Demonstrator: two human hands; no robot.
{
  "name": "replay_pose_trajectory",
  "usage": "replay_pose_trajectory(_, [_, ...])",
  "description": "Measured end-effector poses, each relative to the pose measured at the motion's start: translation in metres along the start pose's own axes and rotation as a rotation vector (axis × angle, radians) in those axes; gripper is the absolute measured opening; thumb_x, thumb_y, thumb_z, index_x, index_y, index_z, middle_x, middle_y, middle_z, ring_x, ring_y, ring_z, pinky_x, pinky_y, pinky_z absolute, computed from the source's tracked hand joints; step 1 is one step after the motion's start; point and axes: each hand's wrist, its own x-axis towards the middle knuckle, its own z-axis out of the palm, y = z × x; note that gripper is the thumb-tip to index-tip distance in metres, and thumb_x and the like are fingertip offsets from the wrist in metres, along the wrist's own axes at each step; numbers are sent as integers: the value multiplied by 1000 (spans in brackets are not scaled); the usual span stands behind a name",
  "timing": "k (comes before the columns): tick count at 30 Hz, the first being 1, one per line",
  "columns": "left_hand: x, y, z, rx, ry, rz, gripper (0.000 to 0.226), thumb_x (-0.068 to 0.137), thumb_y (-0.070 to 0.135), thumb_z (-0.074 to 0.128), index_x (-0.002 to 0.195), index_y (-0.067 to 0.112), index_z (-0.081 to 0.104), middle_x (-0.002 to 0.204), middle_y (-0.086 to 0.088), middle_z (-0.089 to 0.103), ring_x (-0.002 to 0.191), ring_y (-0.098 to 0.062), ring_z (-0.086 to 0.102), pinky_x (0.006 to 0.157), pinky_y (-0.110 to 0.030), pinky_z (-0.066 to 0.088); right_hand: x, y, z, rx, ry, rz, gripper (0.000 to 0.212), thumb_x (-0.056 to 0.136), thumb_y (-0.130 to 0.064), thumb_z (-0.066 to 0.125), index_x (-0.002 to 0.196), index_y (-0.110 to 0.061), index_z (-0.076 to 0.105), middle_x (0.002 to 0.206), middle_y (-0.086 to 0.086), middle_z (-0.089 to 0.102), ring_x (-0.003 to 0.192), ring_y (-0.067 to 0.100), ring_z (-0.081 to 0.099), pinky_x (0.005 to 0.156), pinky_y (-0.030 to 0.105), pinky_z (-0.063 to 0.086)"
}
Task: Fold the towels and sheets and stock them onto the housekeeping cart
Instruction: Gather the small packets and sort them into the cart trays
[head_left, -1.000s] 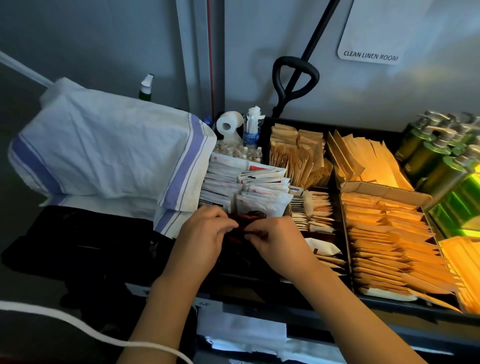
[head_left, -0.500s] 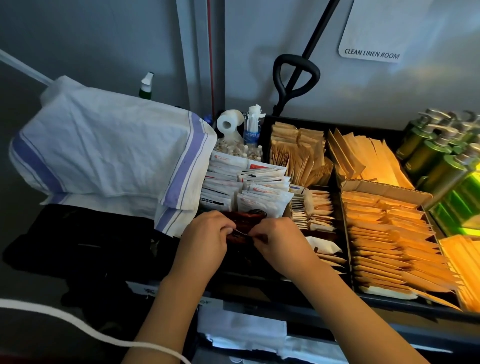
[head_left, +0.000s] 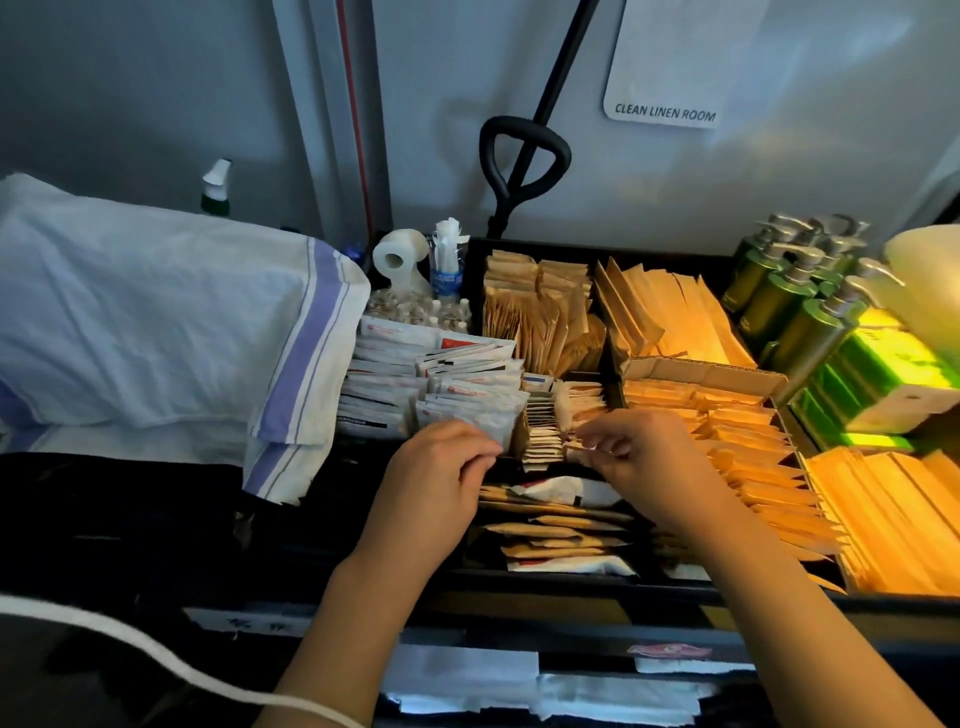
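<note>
- Head view looks down on the top tray of the housekeeping cart (head_left: 519, 590), where both hands work among rows of small amenity packets rather than linen.
- Left hand (head_left: 441, 467) sits at the front of the white sachets (head_left: 467, 410), its fingers curled together; whether they pinch a packet or only rest against the row I cannot tell.
- Right hand (head_left: 639, 457) has its fingers bent, and the tips look to pinch a small pale packet (head_left: 574, 449) just beside the narrow row of tiny packets (head_left: 540, 431).
- Folded towels (head_left: 171, 332), white with a purple stripe, already lie stacked on the cart's left end, touching the sachet rows.
- The step in hand seems to be tidying these packets; to do it well, square each row with the fingertips and keep packets upright within their own divider.
- Work lightly: the brown paper sleeves (head_left: 737, 441) beside the right wrist lean loosely and could spill if brushed.
- Keep the forearms clear of the green pump bottles (head_left: 795, 317) at the far right.
- Folding of any remaining towels and sheets is out of sight, so progress there cannot be judged.
</note>
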Motion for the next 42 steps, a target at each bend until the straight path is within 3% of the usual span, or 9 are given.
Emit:
replay_pose_trajectory(4, [12,13,22,-10,-67,11,21,95,18,72,114,23,78,109,11,70,103,-3,61,97,-31,53,-7,12,-9,-40,-97,63,36,89,-21,79,124,-28,73,113,-10,73,101,5,65,93,26,56])
replay_pose_trajectory(14, [22,18,61,-4,-207,-73,29,93,25,74,122,29,73,116,17,66,107,-1,58,100,-30,51,-6,21,2,-145,-225,-67,36,93,-24,71,127,-33,71,121,-12,73,107,10,64,97,30,53])
replay_pose_trajectory(18, [22,15,62,5,-186,-111,35,93,26,75,127,28,70,121,14,65,112,-4,59,102,-29,51,-3,21,8,-165,-170,-88,27,97,-21,66,120,-30,76,114,-9,76,102,12,66,92,30,53])
replay_pose_trajectory(22, [22,15,59,-3,-159,-123,36,93,26,75,128,29,70,121,16,65,111,-1,58,100,-22,48,-3,20,4,-83,-111,-62,18,92,-21,74,108,-26,81,103,-7,76,92,11,65,86,32,55])
replay_pose_trajectory(28, [22,15,52,-23,-151,-122,34,92,24,76,125,28,71,116,16,67,104,-2,62,96,-34,55,0,14,-7,-5,-47,10,10,81,-37,85,85,-29,79,85,-18,65,82,4,58,75,31,54])
replay_pose_trajectory(37, [22,12,38,-196,-68,-79,32,88,19,79,119,26,75,105,20,68,99,0,66,88,-32,59,-2,-2,-28,203,99,-73,9,80,-34,85,82,-26,81,80,-15,71,79,6,64,70,35,55])
replay_pose_trajectory(42, [22,6,30,-199,-18,-49,16,91,19,76,107,23,78,98,17,69,94,-5,67,81,-32,58,2,-18,-28,296,135,-145,11,83,-33,85,80,-24,79,79,-12,72,79,12,67,68,33,54])
